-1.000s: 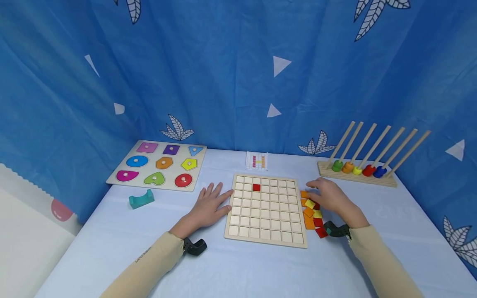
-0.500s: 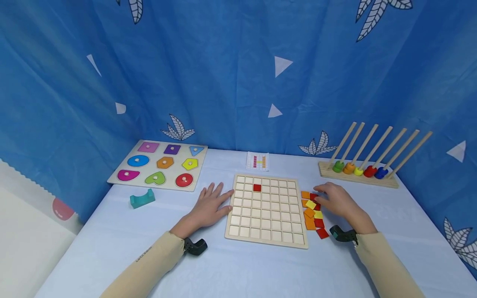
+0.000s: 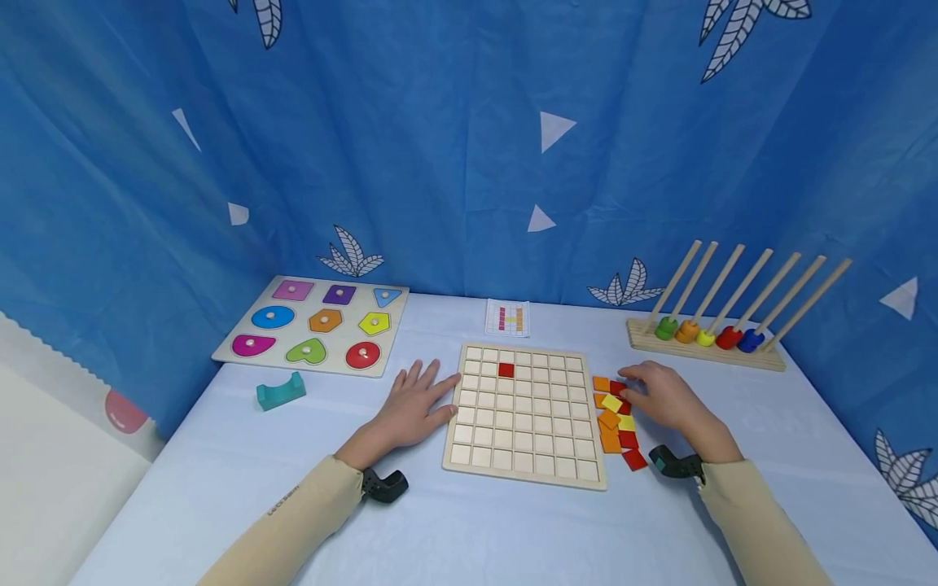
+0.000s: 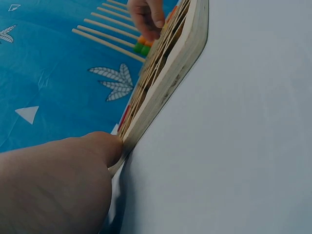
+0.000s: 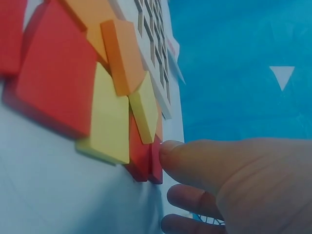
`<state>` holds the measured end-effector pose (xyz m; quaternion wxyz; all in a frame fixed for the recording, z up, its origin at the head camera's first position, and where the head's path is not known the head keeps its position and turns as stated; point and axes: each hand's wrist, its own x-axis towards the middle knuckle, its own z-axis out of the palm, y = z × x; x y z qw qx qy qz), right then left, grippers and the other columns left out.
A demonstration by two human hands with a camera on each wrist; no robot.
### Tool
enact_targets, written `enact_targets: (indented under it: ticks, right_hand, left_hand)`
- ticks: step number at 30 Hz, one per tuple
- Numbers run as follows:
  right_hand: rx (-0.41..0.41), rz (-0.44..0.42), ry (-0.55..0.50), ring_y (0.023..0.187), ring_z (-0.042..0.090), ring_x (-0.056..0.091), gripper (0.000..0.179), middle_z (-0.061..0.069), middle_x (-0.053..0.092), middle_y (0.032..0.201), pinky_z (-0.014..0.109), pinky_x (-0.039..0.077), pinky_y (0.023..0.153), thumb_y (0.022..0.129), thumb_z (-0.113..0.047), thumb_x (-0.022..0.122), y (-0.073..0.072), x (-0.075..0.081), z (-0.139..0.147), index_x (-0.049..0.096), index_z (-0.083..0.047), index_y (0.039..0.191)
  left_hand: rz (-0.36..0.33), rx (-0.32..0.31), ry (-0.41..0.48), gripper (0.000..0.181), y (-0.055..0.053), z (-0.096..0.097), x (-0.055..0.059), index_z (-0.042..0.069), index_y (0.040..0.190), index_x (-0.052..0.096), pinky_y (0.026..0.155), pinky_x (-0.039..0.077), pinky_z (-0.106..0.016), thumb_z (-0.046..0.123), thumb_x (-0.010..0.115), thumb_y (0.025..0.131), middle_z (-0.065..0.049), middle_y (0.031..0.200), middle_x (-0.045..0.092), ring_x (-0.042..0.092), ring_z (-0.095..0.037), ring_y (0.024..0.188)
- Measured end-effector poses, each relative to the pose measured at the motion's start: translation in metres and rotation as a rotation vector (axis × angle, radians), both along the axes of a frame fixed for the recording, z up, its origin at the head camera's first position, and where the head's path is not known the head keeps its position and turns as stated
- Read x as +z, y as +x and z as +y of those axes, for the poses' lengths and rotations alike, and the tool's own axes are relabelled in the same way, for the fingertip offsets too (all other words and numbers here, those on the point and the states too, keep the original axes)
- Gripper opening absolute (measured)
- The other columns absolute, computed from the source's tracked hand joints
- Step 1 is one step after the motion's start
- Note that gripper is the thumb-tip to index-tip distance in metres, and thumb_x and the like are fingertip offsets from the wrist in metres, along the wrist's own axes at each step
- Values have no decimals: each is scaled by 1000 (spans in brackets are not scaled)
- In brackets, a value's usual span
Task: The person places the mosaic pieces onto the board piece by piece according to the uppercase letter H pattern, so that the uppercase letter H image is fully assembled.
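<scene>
My left hand [image 3: 416, 409] lies with fingers spread on the table, its fingertips and thumb touching the left edge of a wooden grid board [image 3: 523, 478]. One red square tile [image 3: 506, 370] sits in a cell near the board's top. Along the right edge lies a loose pile of orange, yellow and red tiles. My right hand [image 3: 663, 396] hovers at the pile's far end, fingers loosely bent beside a red tile [image 3: 618, 388]. In the right wrist view the thumb [image 5: 171, 148] is right by that red tile [image 5: 156, 163]; I see no tile lifted.
A small pattern card [image 3: 507, 318] lies behind the board. At the back right stands a peg rack [image 3: 703, 346] with coloured rings. To the left are a shape puzzle board [image 3: 311, 325] and a teal curved block [image 3: 282, 393]. A blue curtain [image 3: 440, 163] hangs behind.
My right hand has drawn back to the right from over the pile, uncovering tiles at its far end, and then stayed nearly still. My left hand has kept its place.
</scene>
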<state>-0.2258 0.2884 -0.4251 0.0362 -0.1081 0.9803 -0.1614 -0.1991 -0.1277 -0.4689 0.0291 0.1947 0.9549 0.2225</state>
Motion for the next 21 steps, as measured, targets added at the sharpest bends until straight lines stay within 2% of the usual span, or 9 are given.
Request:
enact_targets:
  ticks: [21]
  right_hand:
    - [2,21,7,103,34,63,39,20,70,114,54,56,94,89,-12,76,0,-4,-1,69,3,125]
  left_hand:
    - [-8,4,-7,60,-1,0,1,23,157,43,124,11,-69,42,55,102,-20,169,25,11,-48,157]
